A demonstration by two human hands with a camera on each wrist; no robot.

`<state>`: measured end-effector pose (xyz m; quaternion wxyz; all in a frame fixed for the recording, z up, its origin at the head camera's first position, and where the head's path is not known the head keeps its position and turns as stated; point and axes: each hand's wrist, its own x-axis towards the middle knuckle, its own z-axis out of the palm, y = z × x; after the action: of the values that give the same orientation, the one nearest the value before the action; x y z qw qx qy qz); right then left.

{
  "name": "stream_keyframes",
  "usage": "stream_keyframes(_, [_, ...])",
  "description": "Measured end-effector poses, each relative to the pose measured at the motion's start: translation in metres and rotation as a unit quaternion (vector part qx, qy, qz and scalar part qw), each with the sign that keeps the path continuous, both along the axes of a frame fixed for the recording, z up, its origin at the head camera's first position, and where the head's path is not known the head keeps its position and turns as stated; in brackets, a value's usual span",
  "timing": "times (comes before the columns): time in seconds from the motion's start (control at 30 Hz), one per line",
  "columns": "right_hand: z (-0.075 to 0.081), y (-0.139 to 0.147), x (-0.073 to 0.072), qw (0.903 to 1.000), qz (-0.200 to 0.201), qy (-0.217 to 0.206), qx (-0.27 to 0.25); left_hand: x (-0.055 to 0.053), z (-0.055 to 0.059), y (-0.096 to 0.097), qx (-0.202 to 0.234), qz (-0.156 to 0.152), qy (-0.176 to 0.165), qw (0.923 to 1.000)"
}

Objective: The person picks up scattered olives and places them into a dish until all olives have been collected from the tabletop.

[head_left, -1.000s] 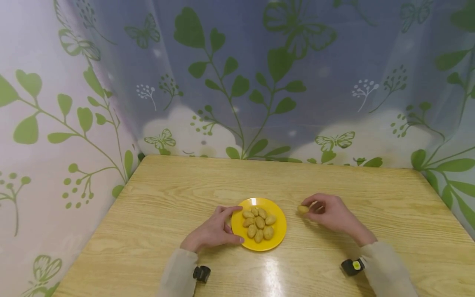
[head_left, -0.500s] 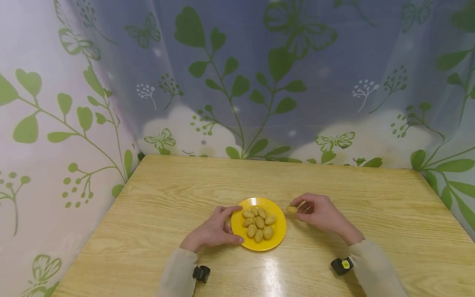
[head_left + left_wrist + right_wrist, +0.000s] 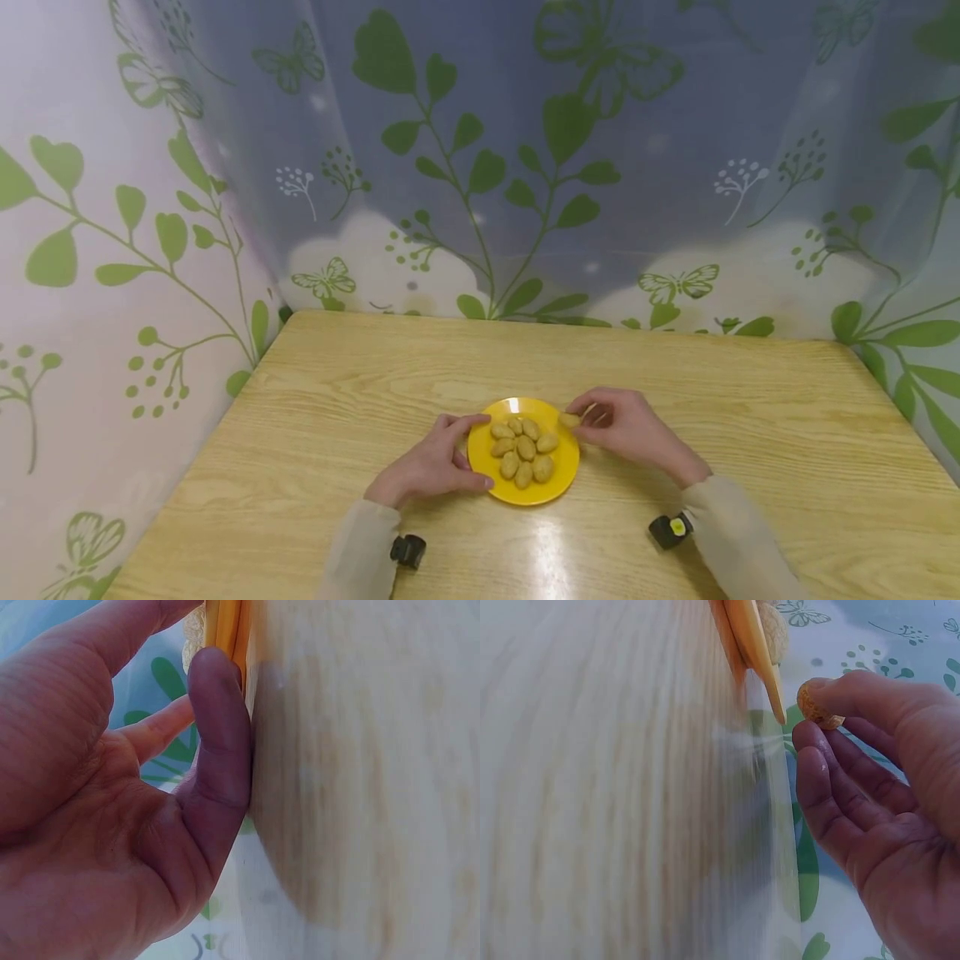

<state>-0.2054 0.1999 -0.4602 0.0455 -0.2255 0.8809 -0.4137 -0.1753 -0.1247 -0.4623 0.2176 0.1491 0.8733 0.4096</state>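
Observation:
A yellow plate (image 3: 495, 481) sits on the table, bearing several tan oval nut-like pieces (image 3: 526, 449). My left hand (image 3: 435, 465) holds the plate by its left side, the index finger at the far rim and the thumb at the near rim. In the left wrist view, a bent finger (image 3: 217, 712) meets the plate's edge. Between thumb and fingertips, my right hand (image 3: 626, 427) pinches another nut-like piece (image 3: 815, 705); its surface is rough and netted. From the head this piece overlaps the plate's right rim, and the right wrist view shows it close beside that rim.
The wooden table (image 3: 360, 367) reaches back to a hanging cloth (image 3: 465, 167) printed with green leaves and butterflies. Another printed cloth (image 3: 82, 333) hangs along the left side. Each sleeve's wrist carries a small black camera (image 3: 408, 551).
My right hand has moved left across the table with the nut-like piece, from well right of the plate to its right rim. The left hand and the plate have stayed in place.

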Motion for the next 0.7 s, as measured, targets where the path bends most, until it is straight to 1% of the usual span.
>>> stream_keyframes(0.33, [-0.006, -0.011, -0.006, 1.0000, 0.006, -0.003, -0.001, -0.001, 0.000, -0.001, -0.003, -0.003, -0.001, 1.0000])
stream_keyframes(0.7, [-0.005, -0.020, -0.007, 0.9999, 0.014, 0.004, 0.009, -0.001, 0.000, -0.001, 0.003, -0.001, -0.005, 1.0000])
